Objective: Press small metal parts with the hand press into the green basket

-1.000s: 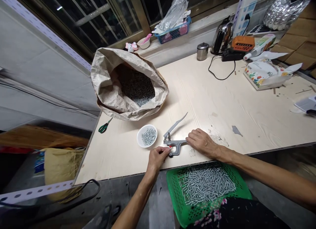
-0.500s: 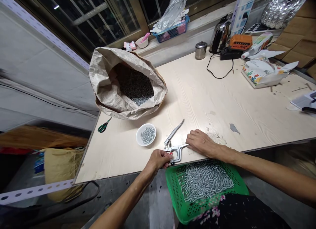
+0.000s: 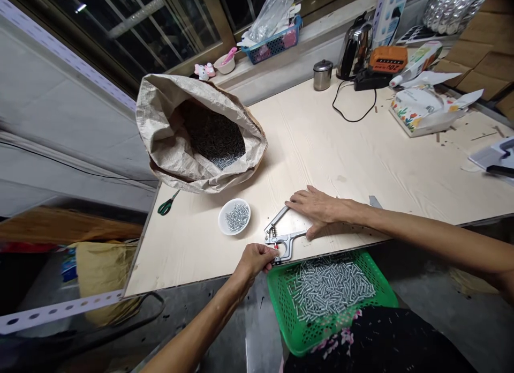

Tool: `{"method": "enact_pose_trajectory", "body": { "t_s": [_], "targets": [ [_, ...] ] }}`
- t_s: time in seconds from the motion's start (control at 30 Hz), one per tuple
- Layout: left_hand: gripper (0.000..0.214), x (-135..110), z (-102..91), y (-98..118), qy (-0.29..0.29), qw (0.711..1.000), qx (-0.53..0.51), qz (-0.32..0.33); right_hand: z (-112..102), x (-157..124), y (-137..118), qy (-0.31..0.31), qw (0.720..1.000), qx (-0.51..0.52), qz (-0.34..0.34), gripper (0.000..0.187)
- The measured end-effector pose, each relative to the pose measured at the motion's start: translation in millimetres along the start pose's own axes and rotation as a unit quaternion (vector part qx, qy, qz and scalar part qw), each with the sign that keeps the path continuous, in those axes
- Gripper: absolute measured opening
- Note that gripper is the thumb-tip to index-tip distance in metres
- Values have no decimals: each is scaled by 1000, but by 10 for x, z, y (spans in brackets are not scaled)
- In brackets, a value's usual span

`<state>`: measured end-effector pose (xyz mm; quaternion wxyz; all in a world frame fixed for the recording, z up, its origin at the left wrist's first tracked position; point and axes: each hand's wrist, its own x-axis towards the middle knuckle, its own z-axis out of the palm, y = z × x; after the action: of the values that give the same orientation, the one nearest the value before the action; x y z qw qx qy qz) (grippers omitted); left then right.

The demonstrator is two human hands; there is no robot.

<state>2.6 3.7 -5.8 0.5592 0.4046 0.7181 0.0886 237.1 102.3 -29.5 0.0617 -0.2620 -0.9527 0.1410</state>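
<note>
A pair of silver hand-press pliers (image 3: pixel 286 246), with a spring and a red part at its jaw, lies by the table's front edge. My left hand (image 3: pixel 254 258) is closed in a pinch at the jaw end; whatever small piece is between its fingertips is hidden. Spanning the two handles, my right hand (image 3: pixel 319 208) has its fingers over the upper lever and its thumb at the lower handle's tip. Just left of the pliers stands a white bowl (image 3: pixel 222 223) of small metal pieces. Below the edge, a green basket (image 3: pixel 277 308) holds many silver screw-like pieces.
A large woven sack (image 3: pixel 160 142) of dark metal pieces stands at the back left of the table, near green-handled scissors (image 3: pixel 165 207). Farther back are a metal canister (image 3: pixel 322 75), a kettle (image 3: pixel 355 49), an orange device (image 3: pixel 387 59) and a tissue pack (image 3: pixel 421 107).
My right hand has spread from the lower handle's tip up over the upper lever, which now sits lower, nearer the lower handle. My left hand keeps its pinch at the jaw.
</note>
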Motion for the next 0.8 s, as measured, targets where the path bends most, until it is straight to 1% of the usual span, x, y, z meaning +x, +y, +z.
{"method": "enact_pose_trajectory", "body": {
  "t_s": [0.13, 0.23, 0.3, 0.33, 0.37, 0.4, 0.43, 0.47, 0.5, 0.53, 0.57, 0.6, 0.67, 0.73, 0.8],
  "targets": [
    [35, 17, 0, -5, 2, 1000, 8, 0, -48, -46, -82, -10, 1000, -18, 14, 72],
    [36, 24, -9, -37, 0, 1000, 28, 3, -52, -92, -140, 2, 1000, -13, 18, 58],
    [34, -4, -3, -63, 13, 996, 81, 20, -50, -130, -187, 12, 1000, 4, 21, 46],
    [33, -25, 8, -71, 39, 991, 122, 50, -48, -149, -213, 16, 999, 16, 24, 41],
    [31, -47, 28, -72, 79, 978, 167, 98, -45, -167, -241, 19, 999, 28, 29, 36],
    [28, -64, 56, -63, 123, 956, 211, 160, -40, -183, -268, 21, 998, 39, 34, 32],
    [24, -69, 92, -43, 163, 927, 248, 232, -33, -196, -294, 23, 998, 46, 39, 30],
    [22, -58, 134, -11, 189, 893, 275, 302, -24, -205, -317, 25, 997, 52, 41, 30],
    [26, -29, 178, 32, 195, 862, 294, 363, -12, -213, -337, 29, 997, 58, 44, 33],
    [35, 18, 221, 81, 181, 838, 310, 411, 0, -219, -353, 34, 996, 64, 47, 37],
    [45, 77, 260, 135, 158, 821, 323, 444, 12, -226, -364, 40, 995, 71, 51, 44],
    [54, 145, 290, 187, 130, 809, 335, 464, 22, -235, -369, 45, 994, 76, 58, 52],
    [64, 275, 321, 275, 83, 798, 365, 473, 35, -260, -364, 44, 993, 72, 81, 65],
    [67, 367, 319, 328, 55, 786, 402, 467, 33, -293, -349, 31, 992, 54, 109, 67],
    [69, 405, 304, 351, 45, 767, 432, 472, 16, -327, -340, 23, 991, 40, 128, 64]
  ]
}}
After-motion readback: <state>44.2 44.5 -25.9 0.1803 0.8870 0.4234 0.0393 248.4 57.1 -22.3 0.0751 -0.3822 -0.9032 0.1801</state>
